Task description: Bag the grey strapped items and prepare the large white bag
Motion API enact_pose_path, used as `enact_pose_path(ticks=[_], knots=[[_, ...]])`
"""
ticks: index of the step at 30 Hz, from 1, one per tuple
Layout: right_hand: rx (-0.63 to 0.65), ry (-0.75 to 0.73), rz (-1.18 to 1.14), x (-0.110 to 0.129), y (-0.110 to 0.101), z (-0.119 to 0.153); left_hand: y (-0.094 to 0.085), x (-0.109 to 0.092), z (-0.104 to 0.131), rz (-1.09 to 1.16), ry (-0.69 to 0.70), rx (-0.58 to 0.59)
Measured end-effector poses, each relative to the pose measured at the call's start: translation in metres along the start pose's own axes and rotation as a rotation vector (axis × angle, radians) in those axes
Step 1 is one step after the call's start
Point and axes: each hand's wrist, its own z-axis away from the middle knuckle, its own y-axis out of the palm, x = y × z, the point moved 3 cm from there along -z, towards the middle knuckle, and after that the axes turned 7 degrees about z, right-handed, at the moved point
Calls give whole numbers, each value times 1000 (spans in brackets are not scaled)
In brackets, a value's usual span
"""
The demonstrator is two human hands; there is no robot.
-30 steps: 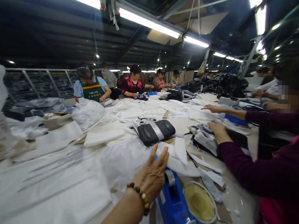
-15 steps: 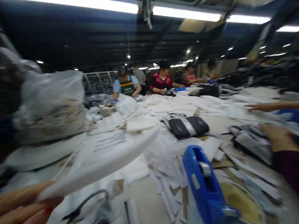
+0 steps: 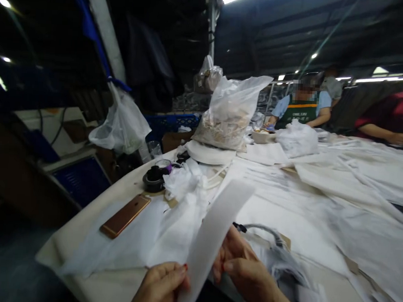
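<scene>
Now that the curled right hand (image 3: 247,270), hold unclear, is brought to lower centre, the white foam-like strip (image 3: 214,228) pinched by the left hand (image 3: 160,287) is apparently worked two-handed.

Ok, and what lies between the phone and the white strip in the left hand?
In the head view, thin white sheeting lies in the stretch between the phone and the white strip in the left hand.

Pinches thumb against bent fingers with bare left hand (image 3: 159,286); holds bare right hand (image 3: 246,270) half-curled, thumb pointing leftward.
</scene>
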Motion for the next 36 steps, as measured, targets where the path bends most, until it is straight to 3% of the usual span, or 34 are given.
enact_pose_path(ticks=[4,10,15,17,21,25,31,34,36], knots=[[-71,100,-67,-9,1,-2,3,6,2,17,-135,160],[-73,183,-1,-19,4,-3,5,-17,4,-366,109,253],[-49,248,27,-24,9,-1,16,-20,-7,-41,34,332],[-60,239,153,-24,6,1,9,-23,-10,15,23,296],[-100,184,519,-24,0,4,-26,-37,-9,82,119,53],[-93,325,602,-30,0,5,-46,-28,-6,179,51,9],[-40,403,457,-33,9,-4,-31,13,-14,348,-149,146],[-151,391,358,-39,3,-4,-24,16,-16,366,-196,155],[-211,340,290,-43,0,-4,-22,9,-11,199,-229,184]])
